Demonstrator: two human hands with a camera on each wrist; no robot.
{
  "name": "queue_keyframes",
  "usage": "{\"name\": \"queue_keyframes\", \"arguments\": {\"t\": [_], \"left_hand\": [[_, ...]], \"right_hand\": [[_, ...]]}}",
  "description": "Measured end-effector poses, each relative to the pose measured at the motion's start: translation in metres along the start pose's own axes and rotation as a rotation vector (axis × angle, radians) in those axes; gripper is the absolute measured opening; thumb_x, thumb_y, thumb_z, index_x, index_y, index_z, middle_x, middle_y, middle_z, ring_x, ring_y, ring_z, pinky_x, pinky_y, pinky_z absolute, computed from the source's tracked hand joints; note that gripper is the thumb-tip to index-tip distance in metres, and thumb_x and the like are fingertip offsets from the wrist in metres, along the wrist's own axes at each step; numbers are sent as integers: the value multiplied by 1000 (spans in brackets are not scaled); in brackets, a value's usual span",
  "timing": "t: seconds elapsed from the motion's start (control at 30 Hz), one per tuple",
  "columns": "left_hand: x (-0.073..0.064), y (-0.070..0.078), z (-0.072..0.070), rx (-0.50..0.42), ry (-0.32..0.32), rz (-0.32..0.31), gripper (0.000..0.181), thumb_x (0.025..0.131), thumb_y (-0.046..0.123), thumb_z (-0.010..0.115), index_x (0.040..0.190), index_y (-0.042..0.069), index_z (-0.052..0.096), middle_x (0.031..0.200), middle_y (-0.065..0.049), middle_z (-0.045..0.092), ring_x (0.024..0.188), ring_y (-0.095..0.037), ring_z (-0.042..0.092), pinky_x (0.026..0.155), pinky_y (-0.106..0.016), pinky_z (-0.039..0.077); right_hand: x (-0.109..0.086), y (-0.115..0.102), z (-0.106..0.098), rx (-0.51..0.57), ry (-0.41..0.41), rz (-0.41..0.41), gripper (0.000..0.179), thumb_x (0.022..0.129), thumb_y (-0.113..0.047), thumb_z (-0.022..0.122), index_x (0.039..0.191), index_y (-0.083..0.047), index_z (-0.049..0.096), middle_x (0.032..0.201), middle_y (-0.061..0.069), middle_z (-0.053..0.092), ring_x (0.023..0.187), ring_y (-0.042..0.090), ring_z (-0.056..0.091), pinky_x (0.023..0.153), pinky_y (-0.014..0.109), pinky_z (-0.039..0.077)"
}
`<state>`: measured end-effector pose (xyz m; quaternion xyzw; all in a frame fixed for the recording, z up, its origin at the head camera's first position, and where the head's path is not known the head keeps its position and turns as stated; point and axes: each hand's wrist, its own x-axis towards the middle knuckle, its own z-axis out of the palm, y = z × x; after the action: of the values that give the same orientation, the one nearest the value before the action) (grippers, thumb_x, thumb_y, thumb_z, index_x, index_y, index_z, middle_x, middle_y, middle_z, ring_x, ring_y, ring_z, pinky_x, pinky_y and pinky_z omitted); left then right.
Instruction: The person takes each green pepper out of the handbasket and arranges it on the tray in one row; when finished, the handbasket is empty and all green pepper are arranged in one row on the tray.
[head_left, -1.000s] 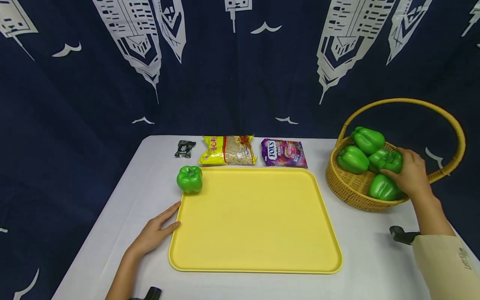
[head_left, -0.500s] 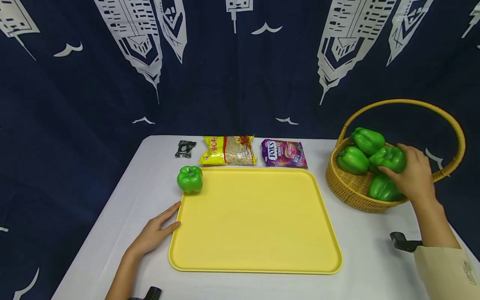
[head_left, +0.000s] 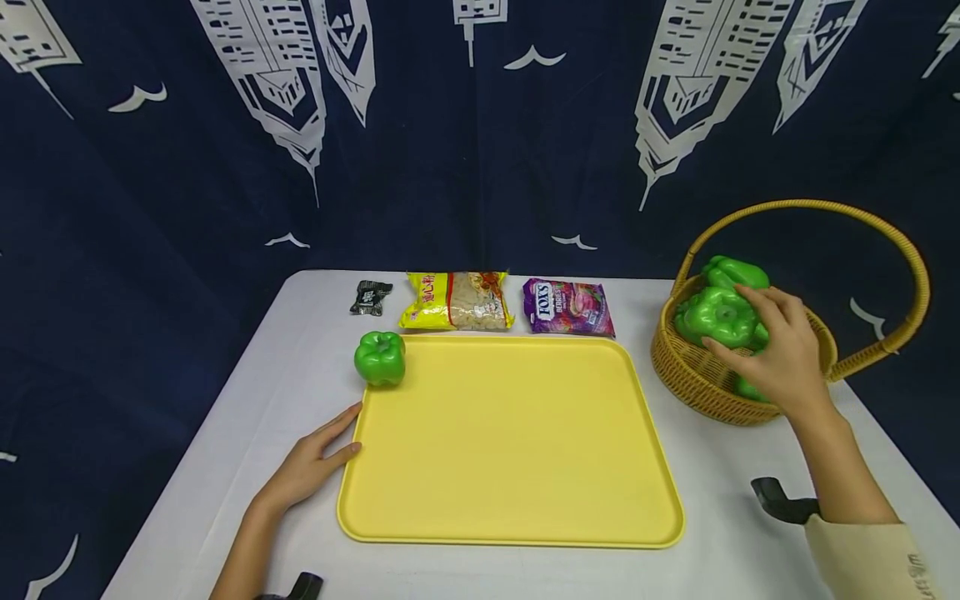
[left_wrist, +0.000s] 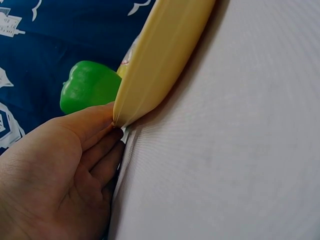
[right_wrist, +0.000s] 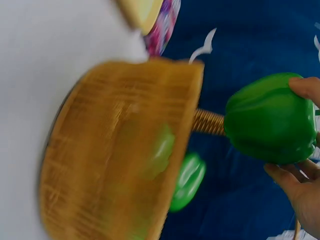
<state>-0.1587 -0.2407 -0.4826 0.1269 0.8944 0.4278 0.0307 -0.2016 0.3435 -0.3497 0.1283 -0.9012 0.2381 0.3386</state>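
Observation:
In the head view my right hand grips a green bell pepper over the wicker basket. The right wrist view shows this bell pepper lifted above the basket rim, pinched between thumb and fingers. Other green peppers lie in the basket, partly hidden by the hand and the held one. My left hand rests with extended fingers against the left edge of the yellow tray. Another green bell pepper sits on the tray's far left corner.
Behind the tray lie a small black packet, a yellow noodle bag and a purple FOX'S candy bag. The basket's tall handle arches up at the right. A dark blue patterned cloth hangs behind the white table.
My right hand has lifted a bell pepper from the right side of the basket and moved it leftward above the others. The left hand and tray have stayed put.

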Motion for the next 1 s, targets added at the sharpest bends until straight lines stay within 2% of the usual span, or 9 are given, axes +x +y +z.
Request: {"name": "queue_keyframes", "arguments": {"t": [0.1, 0.27, 0.47, 0.7, 0.9, 1.0], "left_hand": [[0, 0, 0, -2, 0, 0, 62, 91, 37, 57, 144, 15, 35, 147, -7, 32, 135, -30, 26, 107, -51, 23], [0, 0, 1, 3, 3, 2, 62, 91, 37, 57, 143, 14, 35, 146, -7, 32, 135, -30, 26, 107, -51, 23], [-1, 0, 1, 5, 6, 4, 61, 91, 37, 58, 143, 15, 36, 146, -7, 33, 134, -30, 26, 107, -51, 23], [0, -2, 1, -3, 0, 16, 61, 91, 37, 57, 143, 15, 35, 146, -7, 32, 135, -30, 26, 107, -51, 23], [0, -3, 0, -17, -5, 23, 60, 91, 38, 57, 143, 18, 36, 146, -6, 33, 135, -30, 26, 107, -51, 23], [-1, -1, -2, -16, -5, 19, 60, 91, 38, 57, 143, 18, 36, 146, -5, 33, 134, -29, 26, 107, -50, 24]], "right_hand": [[4, -16, 8, 34, -19, -46, 82, 55, -5, 82, 131, -5, 51, 122, 27, 42, 111, 43, 42, 89, 57, 40], [12, -38, 25, 94, -97, -82, 81, 56, -6, 84, 130, -7, 51, 122, 20, 46, 110, 37, 45, 80, 52, 42], [20, -63, 53, 142, -187, -164, 78, 62, -17, 85, 132, -10, 50, 125, 14, 51, 111, 33, 49, 85, 54, 44], [25, -93, 88, 194, -319, -190, 73, 71, -34, 80, 133, -9, 50, 127, 12, 52, 112, 29, 49, 88, 51, 45], [25, -117, 123, 228, -431, -240, 67, 78, -41, 72, 133, -10, 49, 126, 9, 53, 115, 27, 47, 97, 50, 38], [24, -129, 142, 256, -481, -242, 66, 79, -43, 71, 132, -9, 50, 125, 10, 53, 115, 28, 47, 97, 49, 39]]}}
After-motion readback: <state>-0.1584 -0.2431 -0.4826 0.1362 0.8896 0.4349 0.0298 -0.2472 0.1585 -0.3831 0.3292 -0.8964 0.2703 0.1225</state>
